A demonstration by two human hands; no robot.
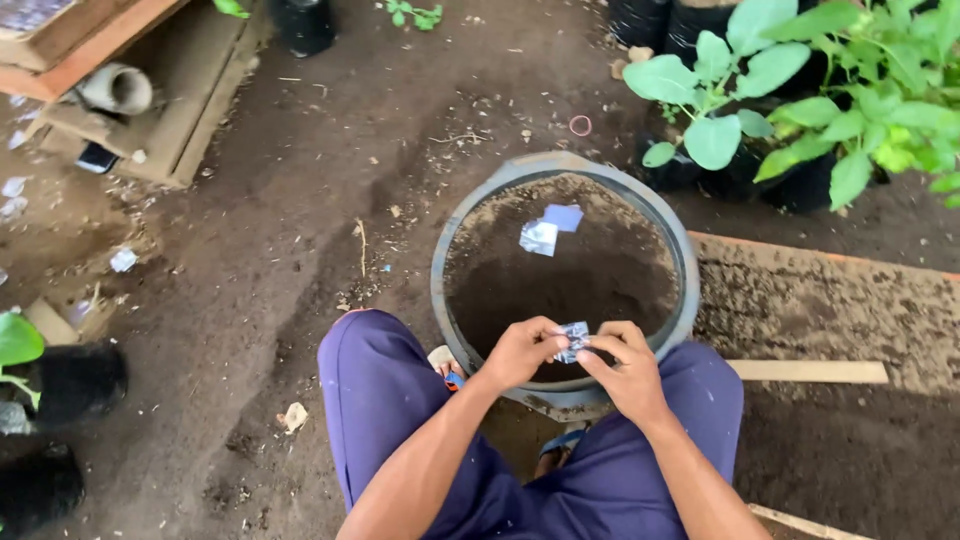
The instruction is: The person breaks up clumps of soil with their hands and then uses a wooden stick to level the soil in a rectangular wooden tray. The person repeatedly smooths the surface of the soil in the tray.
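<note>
A small shiny packet [574, 340] is pinched between both hands just above the near rim of a round grey tub [690, 290] filled with dark soil. My left hand [520, 352] grips its left edge and my right hand [625, 368] grips its right edge. Two other small packets, one silvery [538, 237] and one bluish [564, 216], lie flat on the soil at the far side of the tub. My knees in purple trousers sit on either side of the tub's near rim.
Bare dirt ground surrounds the tub. Green leafy plants [800, 90] in black bags stand at the upper right. A wooden board [810, 371] lies to the right. Wooden planks and a pipe [115, 88] sit upper left; black bags [70, 385] at the left.
</note>
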